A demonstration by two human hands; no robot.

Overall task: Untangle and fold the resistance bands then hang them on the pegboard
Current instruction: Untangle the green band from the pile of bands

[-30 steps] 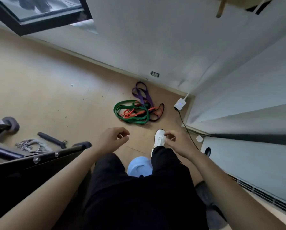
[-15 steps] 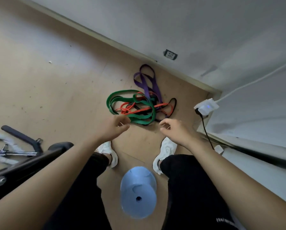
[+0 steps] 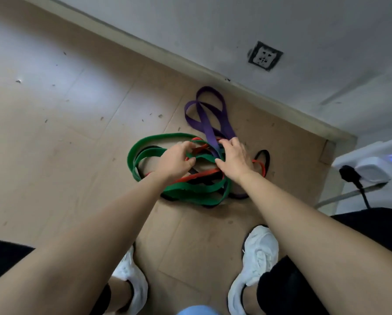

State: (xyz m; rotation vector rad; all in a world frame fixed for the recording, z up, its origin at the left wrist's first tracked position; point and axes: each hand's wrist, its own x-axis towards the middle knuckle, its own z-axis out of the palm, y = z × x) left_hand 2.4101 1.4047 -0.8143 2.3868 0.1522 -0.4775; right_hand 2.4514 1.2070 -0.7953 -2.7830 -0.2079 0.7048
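A tangle of resistance bands lies on the tan floor near the wall. It holds a wide green band (image 3: 190,193), a red band (image 3: 197,176), a purple band (image 3: 205,119) looping toward the wall, and a black band (image 3: 266,156). My left hand (image 3: 174,161) is down in the pile, its fingers curled around a green strand. Over the spot where purple, red and green cross, my right hand (image 3: 233,159) rests with fingers spread and bent. Whether it grips anything is hidden. No pegboard is in view.
My two white shoes (image 3: 256,269) stand just behind the pile. A wall socket (image 3: 264,56) sits above the baseboard. At right, a white power adapter (image 3: 372,171) with a black cable lies by the corner. A light blue object (image 3: 197,310) shows at the bottom edge.
I have bent lower and both hands went forward from above the pile down onto it. The left hand closed on a green strand; the right landed on the crossing bands.
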